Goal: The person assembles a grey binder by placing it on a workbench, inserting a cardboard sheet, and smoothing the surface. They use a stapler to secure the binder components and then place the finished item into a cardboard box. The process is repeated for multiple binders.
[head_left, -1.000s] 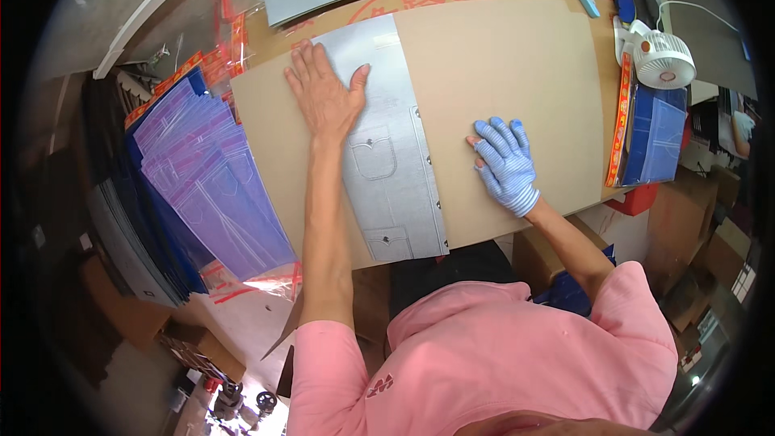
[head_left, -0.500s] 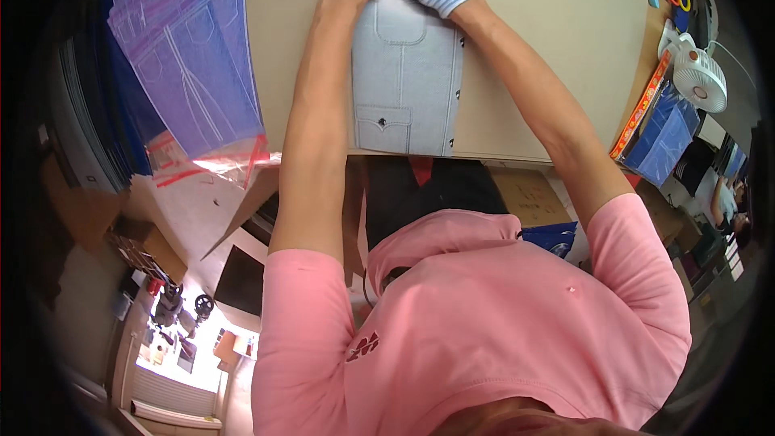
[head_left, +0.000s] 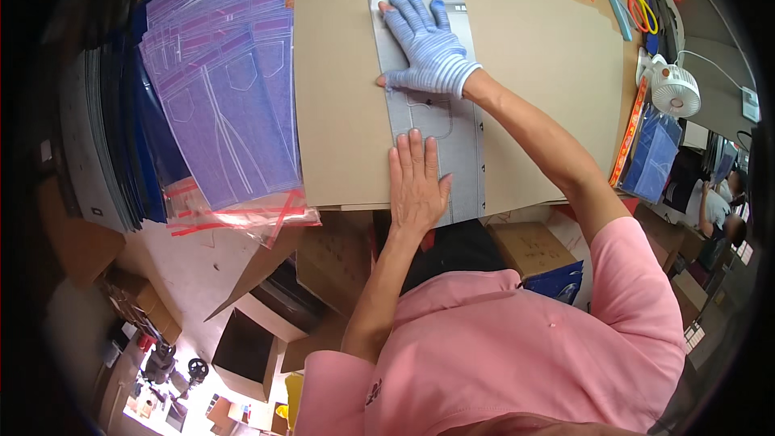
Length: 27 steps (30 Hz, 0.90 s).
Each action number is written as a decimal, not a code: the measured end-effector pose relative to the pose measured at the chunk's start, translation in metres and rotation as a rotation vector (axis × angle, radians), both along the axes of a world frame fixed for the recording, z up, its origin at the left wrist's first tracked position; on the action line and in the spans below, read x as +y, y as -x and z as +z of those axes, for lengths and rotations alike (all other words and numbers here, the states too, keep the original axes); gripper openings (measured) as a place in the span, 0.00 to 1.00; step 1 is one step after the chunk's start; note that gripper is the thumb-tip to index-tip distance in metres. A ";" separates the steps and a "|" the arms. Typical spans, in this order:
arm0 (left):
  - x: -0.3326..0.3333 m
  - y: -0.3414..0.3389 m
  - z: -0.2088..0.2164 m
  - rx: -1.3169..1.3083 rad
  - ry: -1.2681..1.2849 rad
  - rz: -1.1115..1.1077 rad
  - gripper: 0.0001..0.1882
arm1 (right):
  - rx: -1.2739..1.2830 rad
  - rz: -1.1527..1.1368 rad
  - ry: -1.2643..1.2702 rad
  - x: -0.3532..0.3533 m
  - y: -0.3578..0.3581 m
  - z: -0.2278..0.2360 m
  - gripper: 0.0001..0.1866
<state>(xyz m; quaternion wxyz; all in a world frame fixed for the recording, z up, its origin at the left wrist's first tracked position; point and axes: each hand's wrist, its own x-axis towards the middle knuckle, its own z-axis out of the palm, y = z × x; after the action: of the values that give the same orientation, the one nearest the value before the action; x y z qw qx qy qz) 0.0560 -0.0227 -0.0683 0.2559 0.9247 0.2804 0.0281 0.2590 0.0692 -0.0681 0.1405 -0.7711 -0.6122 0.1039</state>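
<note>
While a grey, rectangular denim-print sheet (head_left: 466, 165) is laid flat at the tan cardboard's (head_left: 339, 97) near edge, pressing is judged unfinished under the blue-striped-gloved right hand (head_left: 429, 48), fingers spread, and bare left hand (head_left: 418, 194), fingers narrowly parted.

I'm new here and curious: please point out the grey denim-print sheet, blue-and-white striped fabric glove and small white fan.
Grey denim-print sheet (head_left: 466, 168): head view, lower part, near right edge.
Blue-and-white striped fabric glove (head_left: 432, 52): head view, its back.
Small white fan (head_left: 676, 92): head view, its grille.
</note>
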 end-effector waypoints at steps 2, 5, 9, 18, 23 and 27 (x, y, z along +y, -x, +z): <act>0.001 0.000 -0.002 -0.021 -0.003 -0.006 0.39 | -0.017 -0.027 0.018 0.011 -0.008 0.002 0.54; -0.001 0.002 -0.002 -0.036 0.002 -0.008 0.38 | -0.058 -0.085 -0.033 0.045 -0.028 0.000 0.44; 0.001 0.003 0.002 -0.036 -0.018 -0.005 0.37 | 0.084 -0.185 0.092 0.071 -0.036 0.037 0.36; -0.002 0.001 0.000 -0.078 -0.044 0.028 0.36 | -0.017 -0.303 -0.129 0.087 -0.036 -0.006 0.31; -0.002 0.003 -0.003 -0.115 -0.029 0.040 0.34 | -0.152 -0.137 -0.261 0.036 -0.003 -0.029 0.30; 0.024 0.005 0.002 -0.533 0.431 0.269 0.28 | -0.128 0.149 -0.122 -0.057 0.055 -0.013 0.28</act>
<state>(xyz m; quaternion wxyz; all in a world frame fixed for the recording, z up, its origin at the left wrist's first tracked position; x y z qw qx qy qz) 0.0514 0.0010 -0.0665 0.5030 0.7646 0.3224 0.2419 0.2045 0.0126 -0.0814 0.1396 -0.7187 -0.6806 0.0270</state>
